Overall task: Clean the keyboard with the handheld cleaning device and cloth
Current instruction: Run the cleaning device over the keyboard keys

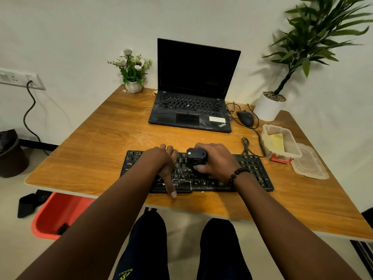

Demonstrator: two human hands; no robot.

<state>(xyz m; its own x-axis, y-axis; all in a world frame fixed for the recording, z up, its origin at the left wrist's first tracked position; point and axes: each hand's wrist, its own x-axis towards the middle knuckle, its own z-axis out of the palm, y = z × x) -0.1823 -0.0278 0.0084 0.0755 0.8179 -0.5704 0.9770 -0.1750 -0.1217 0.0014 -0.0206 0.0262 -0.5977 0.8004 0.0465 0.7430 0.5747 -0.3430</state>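
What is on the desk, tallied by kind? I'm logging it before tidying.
Keyboards: 1 (keyboard)
Laptops: 1 (laptop)
Mice: 1 (mouse)
Potted plants: 2 (flower pot, white pot)
Plastic containers: 1 (container)
Loose lids: 1 (lid)
Cleaning devices: 1 (cleaning device)
Total: 8
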